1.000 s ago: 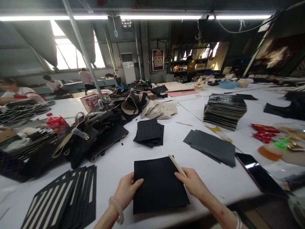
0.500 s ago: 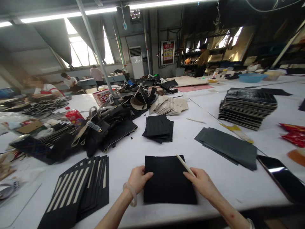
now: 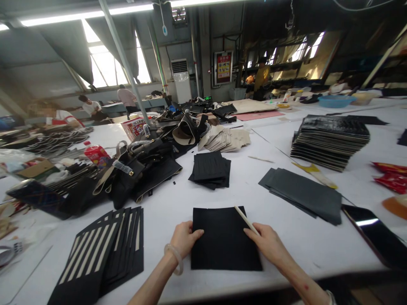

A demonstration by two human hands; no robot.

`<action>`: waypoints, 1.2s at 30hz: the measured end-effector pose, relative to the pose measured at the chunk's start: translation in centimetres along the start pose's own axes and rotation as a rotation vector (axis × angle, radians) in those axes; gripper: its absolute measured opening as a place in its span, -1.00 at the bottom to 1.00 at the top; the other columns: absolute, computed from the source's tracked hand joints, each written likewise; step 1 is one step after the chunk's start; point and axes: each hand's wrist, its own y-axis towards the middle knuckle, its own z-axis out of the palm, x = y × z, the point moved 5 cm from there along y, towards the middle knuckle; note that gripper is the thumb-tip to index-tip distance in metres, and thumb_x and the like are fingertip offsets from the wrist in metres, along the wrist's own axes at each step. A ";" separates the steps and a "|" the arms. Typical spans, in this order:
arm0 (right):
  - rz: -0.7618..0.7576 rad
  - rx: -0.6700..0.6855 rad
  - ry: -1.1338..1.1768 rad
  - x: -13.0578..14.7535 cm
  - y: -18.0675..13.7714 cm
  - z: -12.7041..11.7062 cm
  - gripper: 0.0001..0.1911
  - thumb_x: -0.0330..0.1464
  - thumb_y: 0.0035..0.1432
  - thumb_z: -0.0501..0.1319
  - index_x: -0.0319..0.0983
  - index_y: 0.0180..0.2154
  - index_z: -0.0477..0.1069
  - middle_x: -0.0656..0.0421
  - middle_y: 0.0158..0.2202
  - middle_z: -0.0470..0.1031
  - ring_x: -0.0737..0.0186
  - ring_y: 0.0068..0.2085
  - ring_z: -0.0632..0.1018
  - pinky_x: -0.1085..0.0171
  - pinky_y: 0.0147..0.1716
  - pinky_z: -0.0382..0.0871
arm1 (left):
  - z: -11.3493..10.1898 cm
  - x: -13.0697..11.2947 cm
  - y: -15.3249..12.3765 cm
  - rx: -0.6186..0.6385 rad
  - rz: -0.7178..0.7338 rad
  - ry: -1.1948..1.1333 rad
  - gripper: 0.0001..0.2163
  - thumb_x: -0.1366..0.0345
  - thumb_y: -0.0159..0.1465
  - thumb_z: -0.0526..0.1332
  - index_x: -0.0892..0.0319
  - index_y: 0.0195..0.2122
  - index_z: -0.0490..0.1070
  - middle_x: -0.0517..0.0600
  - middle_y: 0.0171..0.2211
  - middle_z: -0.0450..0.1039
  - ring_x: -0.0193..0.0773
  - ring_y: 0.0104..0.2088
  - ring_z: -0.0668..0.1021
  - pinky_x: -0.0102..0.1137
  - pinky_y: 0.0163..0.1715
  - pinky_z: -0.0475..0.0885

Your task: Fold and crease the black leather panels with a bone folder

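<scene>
In front of me a black, nearly square sheet [image 3: 224, 243], perhaps leather or fabric, lies at the near side of the table. My left hand [image 3: 184, 238] pinches its left edge, thumb on top and fingers partly hidden. At the right edge is my right hand [image 3: 264, 240], closed around a thin pale stick [image 3: 244, 218] that slants across the sheet's upper right corner; its thumb side touches the sheet. To the left lie fanned black panels [image 3: 122, 254] with cream stripes. Beyond the sheet sits a small pile of black pieces [image 3: 210, 168].
Dark grey-green panels [image 3: 300, 194] and a phone [image 3: 373, 233] lie right. Behind them stand a tall stack of black pieces [image 3: 329, 142] and a yellow-handled tool [image 3: 314, 174]. Black bag parts [image 3: 143, 165] heap up left, near a red bottle [image 3: 97, 154]. Several people are farther back.
My view has shifted very slightly, moving the scene a little left and up in the picture. Both hands keep the same hold on the sheet and stick.
</scene>
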 end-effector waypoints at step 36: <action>0.086 -0.201 -0.136 1.5 -1.8 -0.2 -0.76 -0.29 0.03 0.10 -0.16 -0.60 0.12 0.27 -0.61 0.27 0.29 -0.50 0.28 0.27 -0.47 0.01 | 0.4 -0.6 0.4 0.119 0.098 0.074 -0.67 -0.09 0.01 0.22 0.09 -0.47 0.45 -0.06 -0.55 0.47 -0.03 -0.33 0.54 -0.32 -0.33 0.43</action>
